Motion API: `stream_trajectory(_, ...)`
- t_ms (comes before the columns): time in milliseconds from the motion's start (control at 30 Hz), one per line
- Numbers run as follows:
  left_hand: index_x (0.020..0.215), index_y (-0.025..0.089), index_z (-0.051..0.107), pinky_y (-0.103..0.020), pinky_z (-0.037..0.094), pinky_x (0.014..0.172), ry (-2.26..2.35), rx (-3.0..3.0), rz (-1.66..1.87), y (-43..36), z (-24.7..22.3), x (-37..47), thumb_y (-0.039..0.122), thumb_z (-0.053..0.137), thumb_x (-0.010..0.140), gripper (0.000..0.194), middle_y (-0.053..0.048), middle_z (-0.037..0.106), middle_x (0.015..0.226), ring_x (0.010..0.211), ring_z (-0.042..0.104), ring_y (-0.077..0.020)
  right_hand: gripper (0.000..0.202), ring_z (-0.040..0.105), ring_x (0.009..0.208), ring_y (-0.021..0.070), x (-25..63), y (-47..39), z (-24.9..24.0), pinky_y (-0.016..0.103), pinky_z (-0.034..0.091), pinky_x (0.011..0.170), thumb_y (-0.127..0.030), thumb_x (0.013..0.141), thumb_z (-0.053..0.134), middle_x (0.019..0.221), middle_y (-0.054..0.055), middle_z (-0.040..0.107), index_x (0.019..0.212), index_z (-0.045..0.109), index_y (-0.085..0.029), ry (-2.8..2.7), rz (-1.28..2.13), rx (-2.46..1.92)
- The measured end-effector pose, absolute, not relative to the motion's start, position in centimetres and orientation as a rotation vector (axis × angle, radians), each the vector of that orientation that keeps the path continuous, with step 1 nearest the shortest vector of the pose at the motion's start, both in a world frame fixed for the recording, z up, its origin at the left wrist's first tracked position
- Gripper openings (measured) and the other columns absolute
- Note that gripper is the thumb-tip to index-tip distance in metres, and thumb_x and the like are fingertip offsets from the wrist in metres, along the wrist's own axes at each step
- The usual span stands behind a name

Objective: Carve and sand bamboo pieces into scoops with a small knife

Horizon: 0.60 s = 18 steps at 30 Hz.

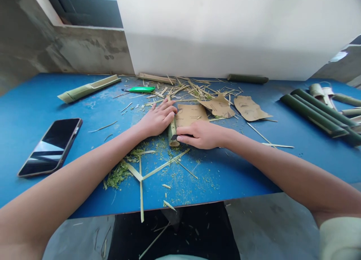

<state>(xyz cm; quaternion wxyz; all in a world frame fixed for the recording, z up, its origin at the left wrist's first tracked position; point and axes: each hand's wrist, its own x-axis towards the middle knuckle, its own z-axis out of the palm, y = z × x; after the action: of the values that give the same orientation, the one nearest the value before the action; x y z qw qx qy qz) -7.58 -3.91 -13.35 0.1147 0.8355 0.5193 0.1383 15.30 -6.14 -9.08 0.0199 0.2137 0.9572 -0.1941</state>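
Observation:
A short piece of split bamboo (172, 133) lies on the blue table, its near end towards me. My left hand (160, 117) presses down over its far part, fingers curled across it and holding it against the tabletop. Pinched between thumb and fingers of my right hand (201, 134) is a small black piece of sandpaper (174, 137), which touches the bamboo close to its near end. Beside the bamboo lies a brown printed sandpaper sheet (190, 114), partly behind my right hand. Green bamboo dust (120, 174) is heaped below my left wrist.
A phone (50, 147) lies at left, near a green utility knife (141, 89) and a half bamboo tube (90, 88). Thin bamboo strips (197, 88) are scattered at the back. Dark green bamboo lengths (316, 113) lie at right. The table's front edge (191, 205) is close to me.

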Motion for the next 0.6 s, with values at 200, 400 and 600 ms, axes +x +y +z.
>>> stream_trajectory(200,0.146,0.026,0.055,-0.065,0.014,0.134,1.596,2.418,0.417,-3.8,-13.2,-7.8,0.039,0.016,0.109,0.055,-0.005,0.029,0.179,0.168,0.018,-0.0269,0.04,0.042,0.062,0.0161,16.4,-7.4,-7.4,0.032,0.023,0.064,-0.049,0.109,0.038,0.068,-0.001,0.057,0.092,0.063,-0.023,3.03,-0.567,0.812)
stream_trajectory(400,0.143,0.027,0.056,-0.067,0.011,0.134,1.607,2.391,0.412,-3.6,-13.1,-7.1,0.039,0.017,0.109,0.053,-0.004,0.028,0.179,0.168,0.015,-0.0268,0.036,0.057,0.078,0.0204,17.4,-6.3,-6.8,0.032,0.033,0.073,-0.045,0.108,0.036,0.095,0.006,0.071,0.112,0.062,-0.02,3.031,-0.562,1.215)
stream_trajectory(600,0.133,0.027,0.062,-0.067,0.012,0.134,1.574,2.402,0.422,-3.4,-13.0,-7.0,0.039,0.02,0.108,0.05,-0.003,0.035,0.176,0.168,0.015,-0.0283,0.035,0.062,0.097,0.0258,17.8,-5.0,-8.4,0.035,0.039,0.081,-0.039,0.106,0.04,0.115,0.012,0.073,0.121,0.063,-0.018,3.027,-0.491,1.402)
